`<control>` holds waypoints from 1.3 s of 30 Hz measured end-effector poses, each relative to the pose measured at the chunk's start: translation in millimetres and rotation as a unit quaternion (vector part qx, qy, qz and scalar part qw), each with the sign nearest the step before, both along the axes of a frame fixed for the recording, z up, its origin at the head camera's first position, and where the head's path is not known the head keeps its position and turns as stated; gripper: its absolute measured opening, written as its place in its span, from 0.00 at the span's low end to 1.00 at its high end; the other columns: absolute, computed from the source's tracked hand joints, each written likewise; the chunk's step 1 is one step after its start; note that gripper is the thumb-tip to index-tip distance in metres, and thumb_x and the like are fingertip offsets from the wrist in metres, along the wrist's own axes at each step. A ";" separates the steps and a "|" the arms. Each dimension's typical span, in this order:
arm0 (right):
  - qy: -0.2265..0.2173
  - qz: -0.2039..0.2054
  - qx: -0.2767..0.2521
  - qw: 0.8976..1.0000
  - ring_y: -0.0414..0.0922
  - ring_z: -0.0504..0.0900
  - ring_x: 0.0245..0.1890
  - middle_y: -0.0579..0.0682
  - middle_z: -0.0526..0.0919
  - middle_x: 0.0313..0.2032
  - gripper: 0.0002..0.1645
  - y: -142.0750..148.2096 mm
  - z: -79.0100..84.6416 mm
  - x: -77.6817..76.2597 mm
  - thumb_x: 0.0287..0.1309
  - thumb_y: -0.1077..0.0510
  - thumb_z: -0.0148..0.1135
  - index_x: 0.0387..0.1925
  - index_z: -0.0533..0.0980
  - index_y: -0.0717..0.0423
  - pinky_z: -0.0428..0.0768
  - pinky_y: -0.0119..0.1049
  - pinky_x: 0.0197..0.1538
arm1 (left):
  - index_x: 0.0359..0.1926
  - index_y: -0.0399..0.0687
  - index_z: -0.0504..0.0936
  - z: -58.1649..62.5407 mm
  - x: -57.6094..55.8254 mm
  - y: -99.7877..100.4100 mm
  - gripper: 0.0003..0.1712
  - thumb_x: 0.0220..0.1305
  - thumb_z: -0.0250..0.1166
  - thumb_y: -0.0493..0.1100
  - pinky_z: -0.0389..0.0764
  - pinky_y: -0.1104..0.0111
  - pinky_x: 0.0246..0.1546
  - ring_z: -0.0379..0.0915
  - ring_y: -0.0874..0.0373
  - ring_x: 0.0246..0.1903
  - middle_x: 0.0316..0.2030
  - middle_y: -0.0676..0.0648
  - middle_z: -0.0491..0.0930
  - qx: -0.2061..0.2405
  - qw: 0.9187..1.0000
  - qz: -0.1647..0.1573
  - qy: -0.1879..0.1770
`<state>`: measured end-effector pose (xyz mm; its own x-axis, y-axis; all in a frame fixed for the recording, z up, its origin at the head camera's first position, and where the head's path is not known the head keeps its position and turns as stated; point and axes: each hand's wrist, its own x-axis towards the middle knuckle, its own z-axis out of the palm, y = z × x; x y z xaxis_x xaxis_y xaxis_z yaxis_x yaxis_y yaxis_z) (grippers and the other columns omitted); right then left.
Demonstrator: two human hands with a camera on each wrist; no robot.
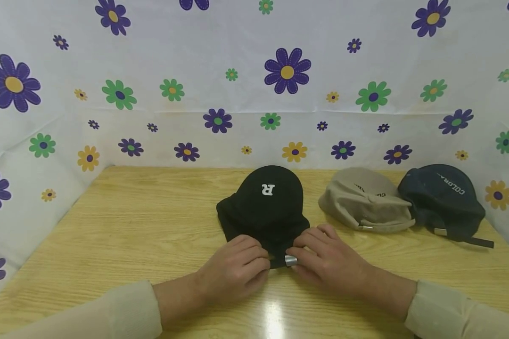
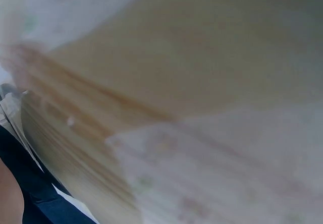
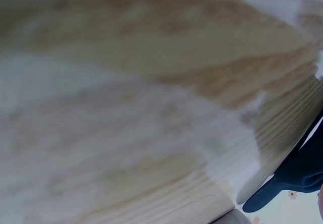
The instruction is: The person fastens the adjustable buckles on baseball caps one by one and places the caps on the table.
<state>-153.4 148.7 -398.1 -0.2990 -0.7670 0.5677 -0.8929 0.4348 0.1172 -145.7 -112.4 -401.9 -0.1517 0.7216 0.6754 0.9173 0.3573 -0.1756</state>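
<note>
A black baseball cap (image 1: 268,207) with a white letter R on its crown lies on the table in front of me. Both hands are at its near edge, around the back strap. My left hand (image 1: 236,267) pinches the left part of the strap, its fingertips hidden by the knuckles. On the other side my right hand (image 1: 328,261) grips the strap beside a silver metal buckle (image 1: 291,260). Dark fabric of the cap shows at the lower left of the left wrist view (image 2: 38,188) and a dark strap end (image 3: 262,194) at the lower right of the right wrist view.
At the right of the wooden table (image 1: 123,226) lie a beige cap (image 1: 365,200) and, touching it, a navy cap (image 1: 443,200) whose strap sticks out to the right. A white flower-printed cloth (image 1: 237,37) stands behind and along the sides.
</note>
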 end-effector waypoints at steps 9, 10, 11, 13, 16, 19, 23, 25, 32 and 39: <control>0.013 0.024 -0.012 1.000 0.45 0.77 0.43 0.45 0.80 0.40 0.12 -0.9 -0.7 -1.9 0.68 0.50 0.59 0.44 0.82 0.51 0.69 0.39 0.46 | 0.29 0.49 0.83 -0.5 0.5 -0.1 0.02 0.54 0.69 0.38 0.77 0.69 0.45 0.77 0.59 0.36 0.32 0.53 0.82 -0.010 1.000 0.008 -0.007; 0.014 0.024 -0.012 1.000 0.45 0.77 0.43 0.46 0.80 0.40 0.12 -0.9 -0.7 -1.8 0.68 0.50 0.59 0.44 0.82 0.51 0.69 0.39 0.46 | 0.29 0.49 0.83 -0.4 0.8 -0.2 0.02 0.55 0.69 0.38 0.77 0.69 0.45 0.77 0.59 0.36 0.32 0.53 0.82 -0.010 1.000 0.008 -0.008; 0.012 0.023 -0.010 1.000 0.45 0.77 0.43 0.45 0.80 0.40 0.12 -0.9 -0.5 -1.7 0.68 0.50 0.59 0.44 0.82 0.51 0.69 0.39 0.47 | 0.29 0.49 0.83 -0.3 0.9 -0.3 0.02 0.54 0.68 0.37 0.77 0.69 0.45 0.77 0.59 0.36 0.32 0.53 0.82 -0.009 1.000 0.006 -0.007; 0.010 0.022 -0.007 1.000 0.45 0.77 0.43 0.46 0.80 0.40 0.12 -0.8 -0.4 -1.4 0.68 0.50 0.59 0.44 0.82 0.51 0.69 0.39 0.47 | 0.28 0.48 0.82 0.0 1.6 -0.6 0.02 0.55 0.66 0.37 0.78 0.69 0.45 0.77 0.59 0.35 0.31 0.53 0.83 -0.006 1.000 0.003 -0.004; 0.012 0.022 -0.007 1.000 0.45 0.77 0.44 0.46 0.80 0.41 0.12 -1.3 -0.4 -1.6 0.67 0.50 0.60 0.44 0.82 0.51 0.70 0.39 0.47 | 0.26 0.48 0.81 0.7 2.2 -0.6 0.04 0.55 0.63 0.36 0.78 0.69 0.45 0.77 0.59 0.34 0.30 0.53 0.83 0.003 1.000 -0.005 0.000; 0.018 0.023 -0.011 1.000 0.46 0.77 0.43 0.46 0.80 0.40 0.11 -1.9 -0.8 -1.9 0.66 0.50 0.61 0.43 0.82 0.51 0.70 0.40 0.46 | 0.26 0.47 0.81 1.4 2.3 0.0 0.05 0.56 0.61 0.36 0.78 0.69 0.45 0.78 0.59 0.34 0.30 0.52 0.83 0.011 1.000 -0.011 0.002; 0.020 0.023 -0.012 0.999 0.46 0.77 0.43 0.46 0.80 0.40 0.11 -1.9 -1.0 -1.6 0.66 0.50 0.61 0.43 0.81 0.51 0.70 0.40 0.47 | 0.27 0.47 0.81 1.5 2.3 0.6 0.04 0.56 0.62 0.35 0.79 0.69 0.45 0.78 0.59 0.34 0.31 0.52 0.83 0.012 1.000 -0.014 -0.005; 0.016 0.021 -0.011 1.000 0.45 0.77 0.43 0.45 0.80 0.40 0.11 -1.6 -0.8 -1.3 0.65 0.50 0.62 0.43 0.82 0.50 0.70 0.40 0.47 | 0.27 0.47 0.81 1.1 2.3 0.8 0.03 0.55 0.64 0.36 0.78 0.70 0.44 0.77 0.59 0.35 0.31 0.52 0.83 0.006 1.000 -0.009 -0.011; 0.014 0.034 -0.014 0.999 0.44 0.77 0.42 0.45 0.80 0.40 0.11 -1.2 -1.3 -2.0 0.66 0.49 0.61 0.43 0.82 0.50 0.70 0.39 0.47 | 0.29 0.49 0.81 -1.9 1.6 2.3 0.07 0.51 0.73 0.39 0.78 0.69 0.43 0.76 0.59 0.36 0.32 0.53 0.81 -0.008 1.000 0.007 -0.014; 0.007 0.056 -0.020 0.998 0.43 0.77 0.42 0.45 0.81 0.39 0.12 -1.7 -0.7 -1.9 0.68 0.50 0.58 0.43 0.82 0.51 0.72 0.39 0.50 | 0.27 0.48 0.81 -3.0 1.4 4.2 0.07 0.49 0.73 0.39 0.77 0.69 0.42 0.75 0.59 0.34 0.31 0.53 0.80 0.000 1.000 0.000 -0.002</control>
